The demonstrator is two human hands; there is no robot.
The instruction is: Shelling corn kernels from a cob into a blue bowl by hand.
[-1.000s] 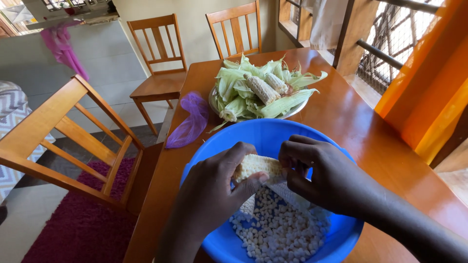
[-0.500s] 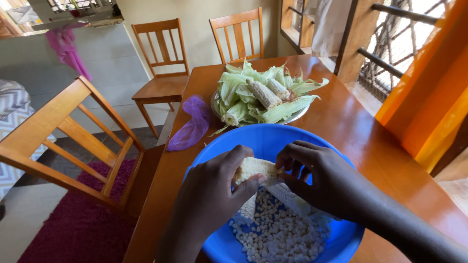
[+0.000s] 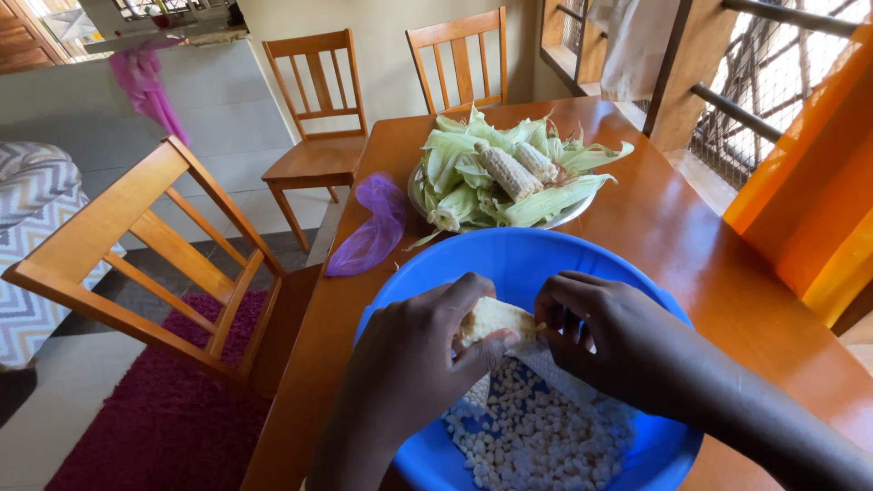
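Note:
Over a big blue plastic bowl both my hands hold one pale corn cob. My left hand wraps its near end, thumb pressed against the cob. My right hand grips the other end with curled fingers. Loose white kernels lie heaped in the bottom of the bowl. Behind the bowl a metal plate carries green husks and two bare cobs.
The bowl and plate stand on a glossy wooden table. A purple plastic bag lies at its left edge. Wooden chairs stand at the left and far side. A red rug covers the floor below; a window grille is at the right.
My hands have stayed on the cob over the bowl, with only slight finger shifts. The view has tilted a little, so the plate of husks sits marginally lower in the frame.

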